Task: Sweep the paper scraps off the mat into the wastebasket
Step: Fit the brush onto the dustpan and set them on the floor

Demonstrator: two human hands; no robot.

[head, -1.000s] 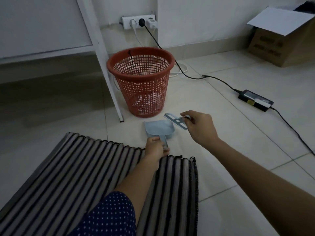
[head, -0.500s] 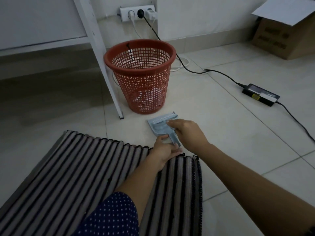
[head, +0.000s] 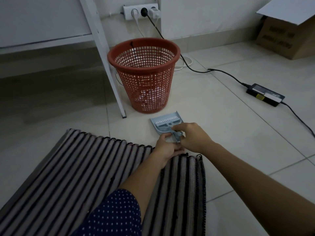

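A small light-blue dustpan (head: pixel 157 123) lies on the tiled floor just beyond the striped mat (head: pixel 71 167), with a matching little brush (head: pixel 167 123) lying inside it. My left hand (head: pixel 166 149) grips the dustpan handle at the mat's far edge. My right hand (head: pixel 191 137) holds the brush handle right beside it. The red mesh wastebasket (head: pixel 144 48) stands upright a short way behind the dustpan, with pale scraps showing through its lower wall. No scraps show on the mat.
A white slanted furniture leg (head: pixel 109 65) stands just left of the basket. Black cable (head: pixel 221 71) runs from a wall socket strip (head: pixel 141 11) to a power adapter (head: pixel 265 94) on the right. A cardboard box (head: pixel 286 36) sits far right.
My right hand brought the brush in from the right and laid it into the dustpan. Both hands now meet at the handles. The dustpan stays on the floor by the basket.
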